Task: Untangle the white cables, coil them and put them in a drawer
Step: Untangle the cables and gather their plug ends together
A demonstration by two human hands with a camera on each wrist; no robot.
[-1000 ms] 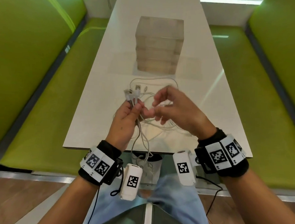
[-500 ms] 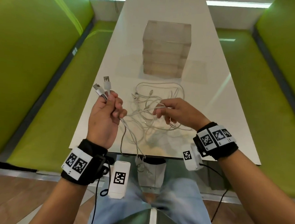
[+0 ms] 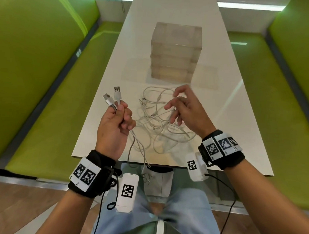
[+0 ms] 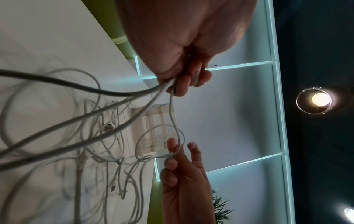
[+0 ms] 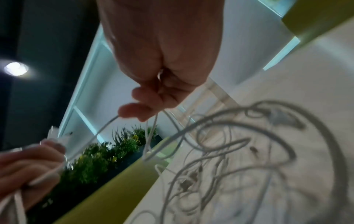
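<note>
A tangle of white cables (image 3: pixel 158 133) lies on the white table (image 3: pixel 226 123) in front of me. My left hand (image 3: pixel 122 115) is raised at the left and grips a bundle of strands, with two USB plugs (image 3: pixel 114 97) sticking up above its fingers. The strands run down from that fist to the tangle and over the table's near edge. My right hand (image 3: pixel 173 107) hovers over the tangle. In the left wrist view its thumb and forefinger (image 4: pixel 172 145) pinch a thin cable loop (image 4: pixel 159 136). A translucent stack of drawers (image 3: pixel 176 52), all closed, stands behind the cables.
Green upholstered benches (image 3: pixel 44 98) line both sides of the table. The near table edge (image 3: pixel 130 161) is just past my wrists, and some cable hangs over it toward my lap. Potted plants (image 5: pixel 114 144) show in the right wrist view.
My left hand has pulled the plugs out to the left and away from the right hand. My right hand has lifted off the pile with its fingers more spread, drawing a strand up.
</note>
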